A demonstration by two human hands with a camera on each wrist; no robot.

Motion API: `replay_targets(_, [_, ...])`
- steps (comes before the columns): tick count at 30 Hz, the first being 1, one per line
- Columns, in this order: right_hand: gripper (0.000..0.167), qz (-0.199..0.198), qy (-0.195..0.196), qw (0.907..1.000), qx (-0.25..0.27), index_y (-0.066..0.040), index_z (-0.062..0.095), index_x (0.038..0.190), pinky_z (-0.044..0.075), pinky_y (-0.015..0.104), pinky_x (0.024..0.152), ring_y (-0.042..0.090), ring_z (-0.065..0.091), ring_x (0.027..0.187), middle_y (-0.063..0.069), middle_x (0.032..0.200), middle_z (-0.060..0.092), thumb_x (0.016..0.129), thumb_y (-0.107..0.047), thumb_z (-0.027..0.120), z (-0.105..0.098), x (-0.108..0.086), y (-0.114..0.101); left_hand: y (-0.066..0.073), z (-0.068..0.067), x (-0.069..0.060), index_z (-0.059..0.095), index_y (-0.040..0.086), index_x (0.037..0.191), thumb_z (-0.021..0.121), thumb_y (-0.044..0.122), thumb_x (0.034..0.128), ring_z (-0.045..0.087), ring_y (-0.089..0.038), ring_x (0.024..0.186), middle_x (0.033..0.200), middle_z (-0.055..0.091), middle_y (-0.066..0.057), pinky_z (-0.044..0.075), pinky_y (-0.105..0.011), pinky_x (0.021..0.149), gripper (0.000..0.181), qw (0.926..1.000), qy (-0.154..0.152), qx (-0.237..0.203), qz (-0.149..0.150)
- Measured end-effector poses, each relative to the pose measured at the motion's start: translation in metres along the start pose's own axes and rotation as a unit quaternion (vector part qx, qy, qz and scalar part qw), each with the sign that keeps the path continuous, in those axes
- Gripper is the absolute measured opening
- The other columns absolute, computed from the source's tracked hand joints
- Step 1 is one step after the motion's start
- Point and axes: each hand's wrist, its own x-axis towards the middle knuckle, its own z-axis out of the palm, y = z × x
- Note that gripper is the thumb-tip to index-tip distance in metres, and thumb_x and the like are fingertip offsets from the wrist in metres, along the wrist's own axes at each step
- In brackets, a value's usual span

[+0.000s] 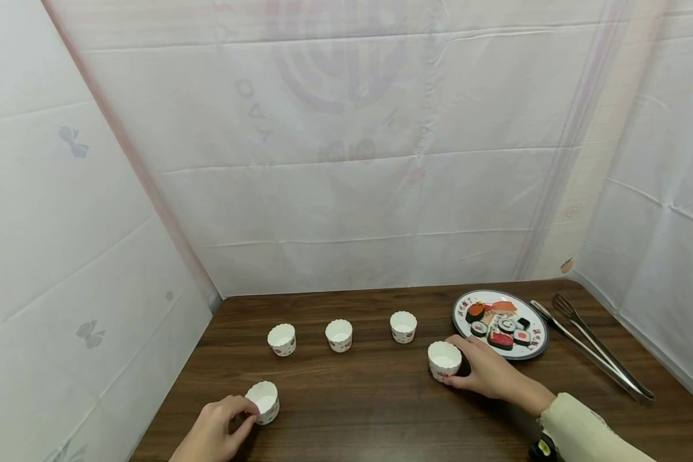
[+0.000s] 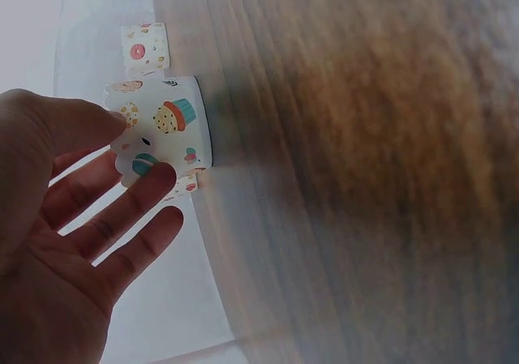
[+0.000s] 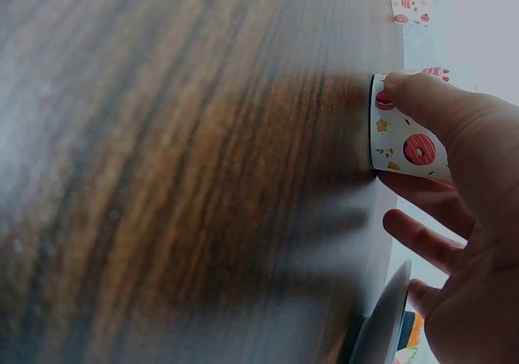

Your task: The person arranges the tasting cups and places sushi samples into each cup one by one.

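Pinching L cup, L hand works opp. R hand, gripping R cup; cups prob. light, crushable, best held gently near base.

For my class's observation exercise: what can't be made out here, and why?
Head view: part of the rightmost cup, covered by the right fingers.
Head view: dark item by the right sleeve, cut by bottom edge.
Left wrist view: most of a rear cup, behind the held cup.
Right wrist view: most of the plate, beyond the bottom edge.
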Motion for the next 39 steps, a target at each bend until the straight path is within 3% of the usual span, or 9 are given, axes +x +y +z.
replay_targets(4, [0.059,-0.001,0.003,1.0,-0.001,-0.016,0.061,0.127,0.053,0.042,0.083,0.019,0.061,0.102,-0.004,0.11,0.065,0.081,-0.042,0.087,0.001,0.0,0.0,-0.001,-0.001,0.001,0.07,0.014,0.09,0.083,-0.011,0.0722,0.061,0.003,0.077,0.084,0.068,0.008,0.054,-0.025,0.058,0.033,0.9999,-0.009,-0.002,-0.004])
replay_targets(8, [0.06,0.0,0.0,1.0,0.001,-0.015,0.061,0.127,0.053,0.042,0.082,0.019,0.061,0.102,-0.003,0.111,0.065,0.081,-0.044,0.087,0.0,0.0,0.0,0.002,-0.003,0.002,0.071,0.016,0.092,0.085,-0.007,0.0738,0.06,0.002,0.077,0.086,0.068,0.011,0.053,-0.026,0.06,0.032,0.9995,-0.016,0.002,-0.028])
replay_targets(14, [0.06,0.002,0.001,1.0,0.001,-0.015,0.06,0.128,0.054,0.042,0.082,0.019,0.061,0.102,-0.003,0.111,0.065,0.082,-0.043,0.086,-0.001,0.0,-0.001,0.014,-0.005,0.011,0.074,0.022,0.098,0.09,0.006,0.071,0.058,-0.002,0.081,0.095,0.068,0.02,0.048,-0.029,0.065,0.036,0.9956,0.035,0.068,-0.054])
replay_targets(19, [0.062,0.001,0.004,1.0,-0.004,-0.014,0.06,0.13,0.054,0.043,0.083,0.02,0.061,0.103,-0.001,0.112,0.065,0.081,-0.043,0.087,-0.001,-0.001,-0.001,0.021,-0.009,0.024,0.075,0.022,0.1,0.086,0.004,0.0718,0.059,-0.006,0.086,0.103,0.071,0.015,0.041,-0.029,0.068,0.035,0.9919,0.088,0.087,-0.028])
replay_targets(23, [0.065,-0.002,0.005,1.0,-0.004,-0.014,0.06,0.13,0.054,0.045,0.084,0.021,0.061,0.104,-0.001,0.114,0.065,0.081,-0.046,0.087,-0.001,-0.001,-0.001,0.025,-0.011,0.034,0.074,0.023,0.104,0.081,0.004,0.0761,0.057,-0.006,0.089,0.106,0.072,0.01,0.033,-0.025,0.073,0.034,0.9916,0.105,0.075,-0.011])
replay_targets(30, [0.073,0.012,-0.001,0.9999,0.01,-0.015,0.06,0.132,0.053,0.048,0.086,0.024,0.062,0.108,0.001,0.117,0.066,0.08,-0.062,0.08,0.0,-0.002,-0.001,0.033,-0.006,0.056,0.074,0.019,0.105,0.078,0.003,0.0792,0.058,-0.006,0.094,0.108,0.072,0.01,0.036,-0.023,0.078,0.031,0.994,0.099,0.045,0.009])
replay_targets(39, [0.062,0.024,0.018,0.9995,0.009,-0.016,0.062,0.127,0.053,0.046,0.085,0.023,0.062,0.106,0.001,0.112,0.065,0.082,-0.054,0.083,0.001,-0.001,-0.003,0.049,0.012,0.096,0.074,0.018,0.107,0.075,0.007,0.0856,0.061,-0.011,0.097,0.11,0.072,0.007,0.043,-0.029,0.08,0.025,0.9948,0.085,0.022,0.051])
